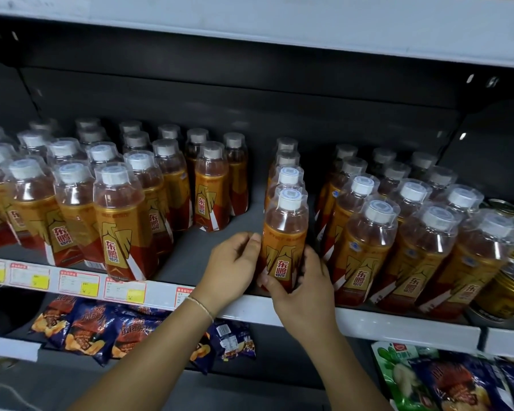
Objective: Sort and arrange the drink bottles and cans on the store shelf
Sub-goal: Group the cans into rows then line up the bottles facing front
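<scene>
A gold-and-red drink bottle (284,241) with a white cap stands at the shelf's front edge, first in a single-file row of the same bottles. My left hand (235,266) curls against its left side. My right hand (301,284) grips its lower right side, thumb across the label's base. More identical bottles fill the shelf in a left block (113,215) and a right block (398,241).
A bare strip of grey shelf (208,250) lies between the left block and the held row. Gold cans (511,280) stand at the far right. Price tags (80,284) line the shelf edge. Snack bags (101,330) lie on the shelf below.
</scene>
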Action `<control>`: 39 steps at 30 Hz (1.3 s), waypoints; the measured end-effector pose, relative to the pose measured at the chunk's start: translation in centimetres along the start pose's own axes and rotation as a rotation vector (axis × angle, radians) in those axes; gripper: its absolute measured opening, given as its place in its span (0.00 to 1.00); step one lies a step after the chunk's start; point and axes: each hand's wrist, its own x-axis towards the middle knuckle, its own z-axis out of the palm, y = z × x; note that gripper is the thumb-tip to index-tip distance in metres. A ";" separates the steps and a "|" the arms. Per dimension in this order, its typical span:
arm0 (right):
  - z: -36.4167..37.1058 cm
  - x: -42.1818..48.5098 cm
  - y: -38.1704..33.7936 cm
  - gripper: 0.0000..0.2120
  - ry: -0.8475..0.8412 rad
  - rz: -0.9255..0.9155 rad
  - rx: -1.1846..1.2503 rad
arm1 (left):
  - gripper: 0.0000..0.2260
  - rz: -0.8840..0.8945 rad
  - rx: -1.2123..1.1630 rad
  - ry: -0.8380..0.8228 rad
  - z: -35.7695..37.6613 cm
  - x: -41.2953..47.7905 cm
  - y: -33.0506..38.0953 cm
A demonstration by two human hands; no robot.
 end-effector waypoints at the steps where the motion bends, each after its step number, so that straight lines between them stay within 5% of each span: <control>1: 0.0 0.0 0.0 0.43 0.001 0.000 -0.009 | 0.13 -0.002 -0.008 -0.013 -0.1 0.1 -0.1; 8: -0.2 -0.9 -0.7 0.38 0.057 -0.045 -0.394 | 0.14 -0.046 -0.157 0.027 0.3 3.3 -0.9; 12: -0.4 -1.3 -1.1 0.32 0.118 -0.057 -0.572 | 0.20 -0.215 -0.375 -0.069 1.8 7.5 -1.3; 23: 0.4 -1.9 -0.5 0.34 0.154 -0.065 -0.587 | 0.24 -0.387 -0.757 -0.318 4.6 11.8 -0.8; 39: 0.0 -2.0 0.0 0.29 0.214 -0.053 -0.489 | 0.29 -0.457 -0.976 -0.314 6.4 12.7 -1.0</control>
